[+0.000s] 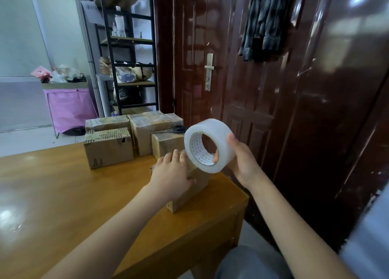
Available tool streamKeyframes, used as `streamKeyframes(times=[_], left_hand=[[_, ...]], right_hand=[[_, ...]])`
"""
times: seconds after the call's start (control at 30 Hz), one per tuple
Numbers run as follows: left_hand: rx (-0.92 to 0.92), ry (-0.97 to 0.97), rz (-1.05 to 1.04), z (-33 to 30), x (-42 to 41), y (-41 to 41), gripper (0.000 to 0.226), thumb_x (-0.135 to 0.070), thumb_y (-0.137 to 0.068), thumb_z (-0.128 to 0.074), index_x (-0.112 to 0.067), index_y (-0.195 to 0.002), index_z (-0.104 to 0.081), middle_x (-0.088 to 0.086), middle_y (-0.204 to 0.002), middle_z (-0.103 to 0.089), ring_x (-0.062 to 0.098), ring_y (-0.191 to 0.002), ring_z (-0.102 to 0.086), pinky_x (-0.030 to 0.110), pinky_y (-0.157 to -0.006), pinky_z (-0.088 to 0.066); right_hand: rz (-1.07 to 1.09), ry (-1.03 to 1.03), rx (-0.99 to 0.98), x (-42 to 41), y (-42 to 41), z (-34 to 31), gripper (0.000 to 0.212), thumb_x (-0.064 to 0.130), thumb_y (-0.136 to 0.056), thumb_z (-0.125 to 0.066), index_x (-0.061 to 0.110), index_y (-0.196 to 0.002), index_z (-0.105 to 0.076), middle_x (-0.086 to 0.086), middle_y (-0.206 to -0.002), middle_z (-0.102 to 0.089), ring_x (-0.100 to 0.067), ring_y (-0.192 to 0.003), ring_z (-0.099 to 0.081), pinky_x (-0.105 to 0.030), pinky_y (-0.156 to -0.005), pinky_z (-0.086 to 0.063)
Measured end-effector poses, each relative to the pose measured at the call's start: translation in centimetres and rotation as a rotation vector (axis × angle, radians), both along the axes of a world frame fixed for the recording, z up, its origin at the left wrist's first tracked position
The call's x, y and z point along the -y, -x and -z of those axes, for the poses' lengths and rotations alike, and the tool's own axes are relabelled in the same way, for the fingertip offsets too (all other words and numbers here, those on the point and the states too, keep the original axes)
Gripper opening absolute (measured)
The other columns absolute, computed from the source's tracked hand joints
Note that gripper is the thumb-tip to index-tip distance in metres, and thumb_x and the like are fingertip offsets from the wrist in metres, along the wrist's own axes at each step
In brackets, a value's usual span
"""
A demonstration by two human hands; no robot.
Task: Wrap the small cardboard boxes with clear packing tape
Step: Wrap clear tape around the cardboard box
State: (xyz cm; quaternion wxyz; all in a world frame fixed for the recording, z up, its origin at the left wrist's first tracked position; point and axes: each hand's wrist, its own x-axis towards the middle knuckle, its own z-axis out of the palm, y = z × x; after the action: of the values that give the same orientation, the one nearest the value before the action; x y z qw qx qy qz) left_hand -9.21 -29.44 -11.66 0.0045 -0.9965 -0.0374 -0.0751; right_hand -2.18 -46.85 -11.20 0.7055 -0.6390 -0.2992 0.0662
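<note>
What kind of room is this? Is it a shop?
Probably a home or small workroom used for packing parcels, not a shop: taped cardboard boxes on a wooden table, a cluttered storage shelf, and a shirt hanging on the door.

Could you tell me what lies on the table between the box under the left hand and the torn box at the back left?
Nothing: the head view shows bare table there.
</note>
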Motion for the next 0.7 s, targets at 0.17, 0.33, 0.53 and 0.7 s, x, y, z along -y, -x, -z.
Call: streamKeyframes(times=[0.17, 0.33, 0.53, 0.7], left_hand=[[0.005, 0.018, -0.007, 0.1, -0.2, -0.3, 0.083, -0.055, -0.095, -0.047, -0.013, -0.156, -0.009, 0.011, -0.163, -0.010, 0.028, -0.148, -0.015, 0.040, -0.119, -0.017], [0.023, 0.064, -0.022, -0.1, -0.1, -1.3, 0.080, -0.054, -0.093, -0.052, -0.013, -0.154, -0.020, 0.011, -0.159, -0.025, 0.030, -0.142, -0.030, 0.041, -0.114, -0.029], [0.088, 0.931, -0.104, -2.4, -1.6, -2.0, 0.020, -0.023, -0.087, -0.071, -0.014, -0.102, -0.062, -0.003, -0.081, -0.065, 0.013, -0.071, -0.062, 0.030, -0.064, -0.054], [-0.126, 1.449, -0.222, -1.4, -3.0, -1.2, 0.036, -0.020, -0.083, -0.074, 0.001, -0.111, -0.064, 0.015, -0.081, -0.074, 0.027, -0.067, -0.071, 0.033, -0.062, -0.058]], right_hand=[[0.028, 0.395, -0.060, 8.4, 1.6, -0.1, 0.075, 0.079, -0.074, -0.053, 0.007, -0.057, -0.067, -0.009, -0.052, -0.057, -0.019, -0.050, -0.057, -0.025, -0.063, -0.048], [0.079, 1.174, -0.082, 15.0, 2.4, -0.5, 0.070, 0.087, -0.060, -0.055, 0.018, -0.051, -0.059, 0.003, -0.050, -0.051, -0.010, -0.048, -0.047, -0.018, -0.051, -0.035], [0.184, 0.879, -0.073, 14.4, 1.4, -4.9, 0.058, 0.062, -0.083, -0.051, 0.013, -0.052, -0.060, -0.003, -0.049, -0.055, -0.010, -0.046, -0.054, -0.019, -0.058, -0.042], [0.204, 0.999, 0.040, 11.6, -0.4, -5.4, 0.060, 0.063, -0.083, -0.058, 0.020, -0.047, -0.038, 0.002, -0.046, -0.036, -0.011, -0.042, -0.034, -0.022, -0.050, -0.026]])
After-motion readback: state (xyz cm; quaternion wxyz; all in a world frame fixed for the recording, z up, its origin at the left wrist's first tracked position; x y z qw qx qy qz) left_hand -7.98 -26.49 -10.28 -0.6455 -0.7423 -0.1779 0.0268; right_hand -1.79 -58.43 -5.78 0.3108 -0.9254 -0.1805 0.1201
